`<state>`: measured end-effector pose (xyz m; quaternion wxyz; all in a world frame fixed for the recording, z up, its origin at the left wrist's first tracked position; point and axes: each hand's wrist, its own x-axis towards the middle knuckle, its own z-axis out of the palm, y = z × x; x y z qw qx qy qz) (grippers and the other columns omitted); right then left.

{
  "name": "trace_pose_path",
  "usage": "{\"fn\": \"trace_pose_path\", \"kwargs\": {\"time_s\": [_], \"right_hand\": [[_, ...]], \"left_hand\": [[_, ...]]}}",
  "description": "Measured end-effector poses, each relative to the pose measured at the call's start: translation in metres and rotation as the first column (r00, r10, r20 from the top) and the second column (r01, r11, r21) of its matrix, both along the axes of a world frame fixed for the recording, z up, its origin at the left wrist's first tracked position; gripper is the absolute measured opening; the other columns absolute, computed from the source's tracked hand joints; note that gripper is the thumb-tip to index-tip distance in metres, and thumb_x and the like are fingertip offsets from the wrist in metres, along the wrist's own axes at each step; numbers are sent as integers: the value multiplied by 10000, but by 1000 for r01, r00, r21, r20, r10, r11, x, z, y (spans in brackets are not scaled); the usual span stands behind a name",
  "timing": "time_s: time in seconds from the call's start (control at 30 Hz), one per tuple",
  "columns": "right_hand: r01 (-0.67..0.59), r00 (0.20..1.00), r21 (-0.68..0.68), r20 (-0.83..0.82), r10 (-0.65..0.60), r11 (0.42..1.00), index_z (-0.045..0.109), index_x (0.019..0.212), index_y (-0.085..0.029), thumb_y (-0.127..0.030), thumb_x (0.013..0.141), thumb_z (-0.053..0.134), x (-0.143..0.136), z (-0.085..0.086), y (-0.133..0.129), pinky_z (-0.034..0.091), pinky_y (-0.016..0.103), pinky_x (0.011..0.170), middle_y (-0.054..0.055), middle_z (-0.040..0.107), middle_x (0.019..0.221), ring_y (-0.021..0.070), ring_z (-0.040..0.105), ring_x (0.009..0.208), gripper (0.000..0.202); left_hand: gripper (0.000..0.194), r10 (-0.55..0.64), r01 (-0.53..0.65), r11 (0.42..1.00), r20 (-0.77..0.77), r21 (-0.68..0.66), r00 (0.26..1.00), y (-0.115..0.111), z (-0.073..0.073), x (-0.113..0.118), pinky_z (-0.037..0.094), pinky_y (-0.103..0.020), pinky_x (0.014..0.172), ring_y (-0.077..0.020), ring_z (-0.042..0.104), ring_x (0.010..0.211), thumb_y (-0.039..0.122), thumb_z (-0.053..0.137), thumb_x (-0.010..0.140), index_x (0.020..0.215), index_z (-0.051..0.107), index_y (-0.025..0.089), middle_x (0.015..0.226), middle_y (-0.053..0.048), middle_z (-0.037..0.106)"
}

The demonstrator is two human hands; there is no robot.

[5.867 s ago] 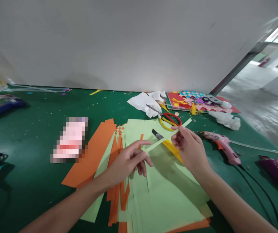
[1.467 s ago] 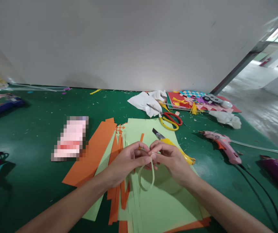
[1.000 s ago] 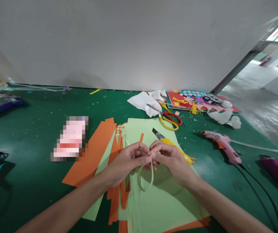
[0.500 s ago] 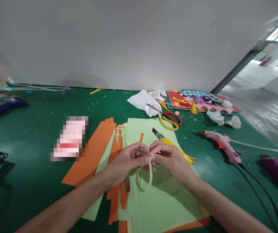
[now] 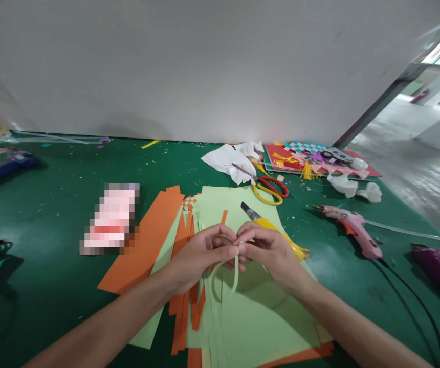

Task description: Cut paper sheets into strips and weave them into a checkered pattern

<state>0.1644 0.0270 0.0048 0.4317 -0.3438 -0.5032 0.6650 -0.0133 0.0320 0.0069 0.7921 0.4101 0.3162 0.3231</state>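
Between the fingertips of my left hand point(image 5: 208, 250) and my right hand point(image 5: 268, 250) is a thin light green paper strip point(image 5: 236, 278). Both hands pinch it where their thumbs meet, and the strip curls down below them in a loop. What the inner fingers do is partly hidden. Under the hands lies a light green paper sheet point(image 5: 273, 317). Orange paper strips point(image 5: 181, 301) lie below my left forearm and hand. Close behind my right hand rests a yellow-handled utility knife point(image 5: 281, 235), with its blade pointing up and left. A small woven orange-and-green piece point(image 5: 190, 203) lies beyond my left hand.
Scissors point(image 5: 269, 189) with red and yellow handles lie beside crumpled white paper point(image 5: 227, 158). A pink glue gun point(image 5: 352, 230) with its cord is at the right. An orange sheet point(image 5: 143, 245) and a blurred-out pink object point(image 5: 110, 220) are at the left. Behind stands a grey wall point(image 5: 189, 66).
The hanging loop of the green strip has shifted slightly to the left, and its lower end looks more open. Both hands keep almost the same place and pinch.
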Motion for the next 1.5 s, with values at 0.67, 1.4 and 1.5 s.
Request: {"fn": "trace_pose_path", "kwargs": {"time_s": [0.67,1.4,1.5], "right_hand": [[-3,1000,19,22,2,1000,695,726,-214,-291,780,714,-1,3,0,543,268,559,-8,525,822,106,600,615,96],[-4,1000,52,-9,5,999,701,860,-233,-231,822,671,-1,1,-1,536,249,585,-18,527,841,91,617,606,48],[0,1000,47,-5,0,999,703,833,-226,-229,818,676,-1,1,-1,534,242,584,-16,530,850,87,614,610,32]], "left_hand": [[134,-12,12,1000,-10,-9,1000,0,2,0,427,-193,642,-118,679,694,248,682,838,889,576,183,763,-6,691],[162,-8,13,997,64,-78,998,1,0,-2,446,-173,639,-119,692,699,229,682,840,900,538,183,780,-7,696],[164,-6,11,997,62,-73,998,1,0,-2,444,-170,629,-122,693,698,228,681,840,906,540,179,778,-11,693]]}}
